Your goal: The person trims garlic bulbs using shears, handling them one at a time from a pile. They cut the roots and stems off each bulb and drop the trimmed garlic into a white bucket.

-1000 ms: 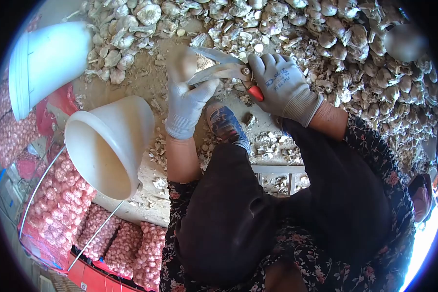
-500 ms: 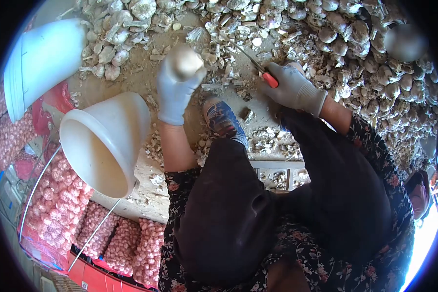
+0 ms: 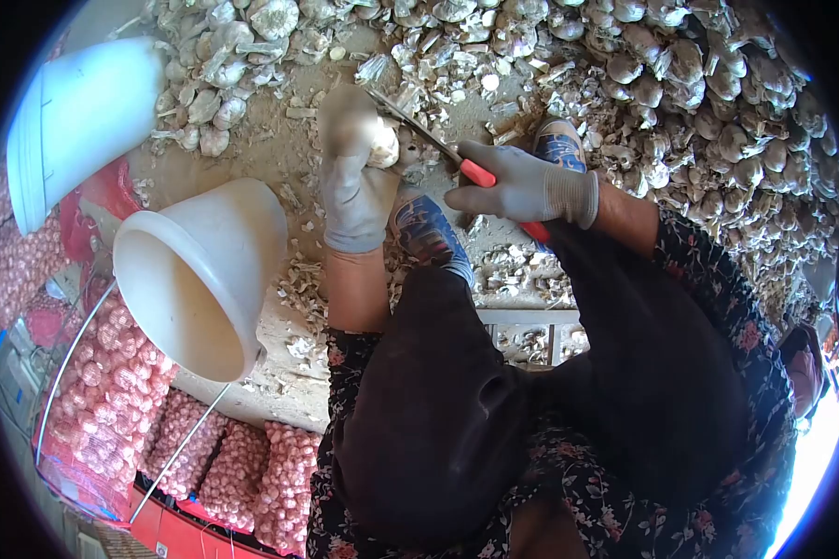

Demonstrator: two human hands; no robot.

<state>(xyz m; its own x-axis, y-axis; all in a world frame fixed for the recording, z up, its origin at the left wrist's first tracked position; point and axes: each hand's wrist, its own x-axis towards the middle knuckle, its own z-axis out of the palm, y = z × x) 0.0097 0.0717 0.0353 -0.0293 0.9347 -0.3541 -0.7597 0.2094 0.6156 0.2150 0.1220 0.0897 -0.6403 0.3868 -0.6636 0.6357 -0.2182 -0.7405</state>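
Note:
My left hand, in a pale work glove, is closed around a whitish garlic bulb. A blurred patch hides its fingertips and part of the bulb. In my gloved right hand is a cutting tool with a red handle and a long, narrow dark blade. The fingers wrap the handle, and its red end shows below the palm. The blade slants up and left, its tip close above the bulb. Cut stems and dry skins litter the ground beneath both hands.
A white bucket lies tilted at left, its mouth facing me. A pale blue bucket lies beyond it. Heaped garlic fills the right and far side. Net sacks of garlic stand lower left. My shoes are between the hands.
My right hand has moved left, bringing the blade from over the scraps to the bulb. My left hand has shifted slightly right and down, still holding the bulb.

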